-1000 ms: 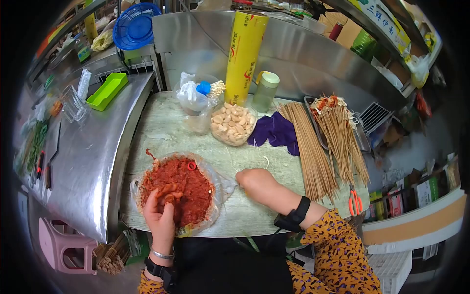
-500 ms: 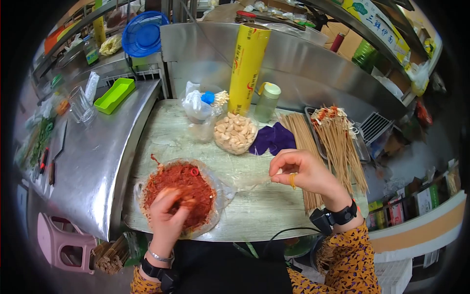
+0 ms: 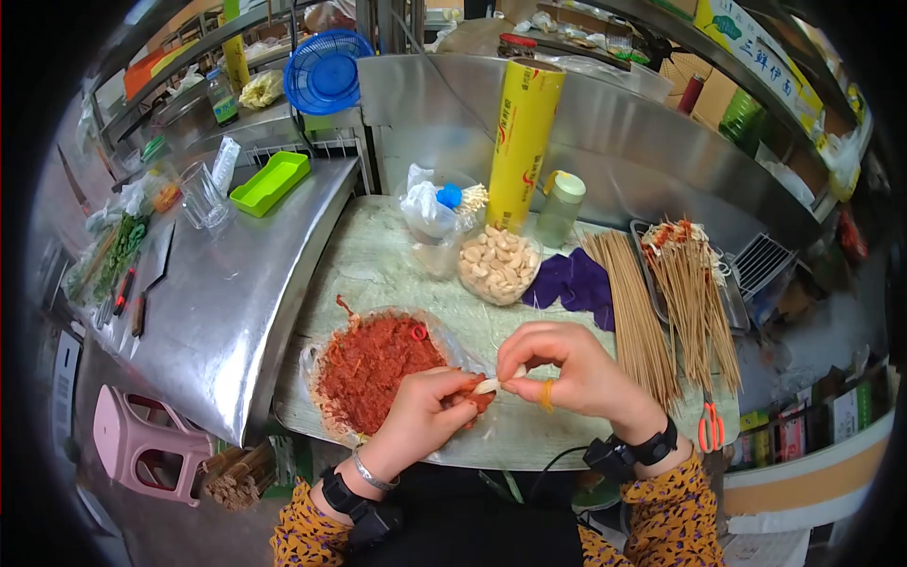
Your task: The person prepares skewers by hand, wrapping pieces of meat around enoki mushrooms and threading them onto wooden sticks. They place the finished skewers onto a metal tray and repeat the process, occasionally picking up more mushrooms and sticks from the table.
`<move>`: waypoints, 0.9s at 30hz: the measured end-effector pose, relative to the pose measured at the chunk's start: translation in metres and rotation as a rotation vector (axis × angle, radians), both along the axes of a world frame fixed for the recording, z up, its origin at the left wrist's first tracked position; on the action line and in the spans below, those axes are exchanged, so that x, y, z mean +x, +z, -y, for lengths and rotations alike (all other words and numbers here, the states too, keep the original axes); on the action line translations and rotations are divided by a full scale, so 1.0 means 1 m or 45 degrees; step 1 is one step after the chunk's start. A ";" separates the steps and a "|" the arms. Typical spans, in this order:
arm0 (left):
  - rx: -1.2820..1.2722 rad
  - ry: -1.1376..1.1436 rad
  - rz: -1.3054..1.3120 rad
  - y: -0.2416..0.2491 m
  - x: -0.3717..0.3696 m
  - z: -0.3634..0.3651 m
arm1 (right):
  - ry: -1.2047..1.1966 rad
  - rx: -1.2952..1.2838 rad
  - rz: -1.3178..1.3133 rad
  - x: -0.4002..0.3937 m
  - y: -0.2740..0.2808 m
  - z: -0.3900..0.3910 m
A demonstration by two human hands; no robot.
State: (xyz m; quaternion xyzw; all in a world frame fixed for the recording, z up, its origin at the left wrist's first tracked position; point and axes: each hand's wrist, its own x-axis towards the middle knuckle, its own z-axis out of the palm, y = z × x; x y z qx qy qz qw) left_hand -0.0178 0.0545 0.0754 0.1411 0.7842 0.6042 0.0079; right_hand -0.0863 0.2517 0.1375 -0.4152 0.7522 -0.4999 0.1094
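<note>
White piece (image 3: 486, 386) is up between both hands, just right of the red paste (image 3: 373, 364). Left hand (image 3: 423, 406) has one end pinched, red stuff round its fingertips; right hand (image 3: 578, 370) pinches the other, purple cloth (image 3: 573, 283) lying beyond.

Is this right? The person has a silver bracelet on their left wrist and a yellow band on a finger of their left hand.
Not quite: the yellow band is on the right hand, not the left hand. The head view shows it. You're right about the silver bracelet.
</note>
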 end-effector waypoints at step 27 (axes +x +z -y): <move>0.662 0.119 0.178 -0.033 0.013 0.005 | -0.233 -0.780 1.134 0.039 -0.084 0.026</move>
